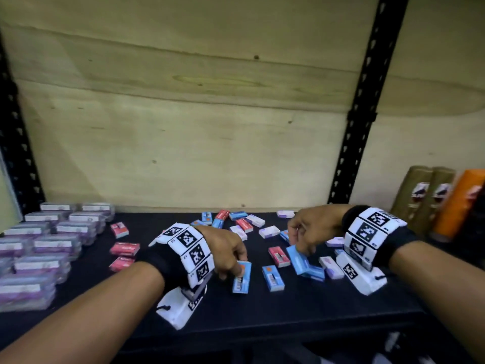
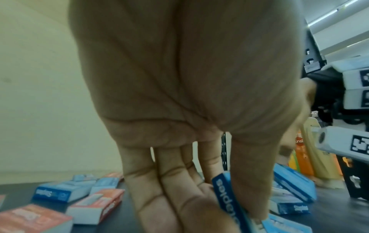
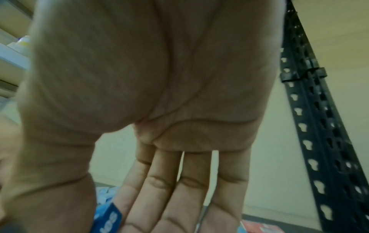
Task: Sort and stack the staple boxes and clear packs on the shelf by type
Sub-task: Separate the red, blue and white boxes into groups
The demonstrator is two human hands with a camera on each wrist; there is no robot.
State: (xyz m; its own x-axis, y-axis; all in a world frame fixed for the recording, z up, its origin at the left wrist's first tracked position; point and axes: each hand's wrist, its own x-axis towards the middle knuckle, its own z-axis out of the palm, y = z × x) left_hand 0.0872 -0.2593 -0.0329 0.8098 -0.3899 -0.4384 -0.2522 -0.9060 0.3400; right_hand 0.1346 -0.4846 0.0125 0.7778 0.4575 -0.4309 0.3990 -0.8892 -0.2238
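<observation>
Small blue, red and lilac staple boxes lie scattered over the black shelf (image 1: pixel 262 308). My left hand (image 1: pixel 231 254) pinches a blue staple box (image 1: pixel 242 277) between thumb and fingers, its lower end on the shelf; the left wrist view shows that blue box (image 2: pixel 225 198) on edge against the thumb. My right hand (image 1: pixel 304 232) grips another blue box (image 1: pixel 298 260), tilted up over a second blue box (image 1: pixel 313 273); its corner (image 3: pixel 108 219) shows in the right wrist view. Clear packs (image 1: pixel 39 248) with purple contents stand stacked in rows at the left.
Three red boxes (image 1: pixel 123 249) lie between the clear packs and my left hand. Tan and orange bottles (image 1: pixel 430 203) stand at the back right. A black perforated rack upright (image 1: pixel 364 101) rises behind my right hand. Bare shelf runs along the front edge.
</observation>
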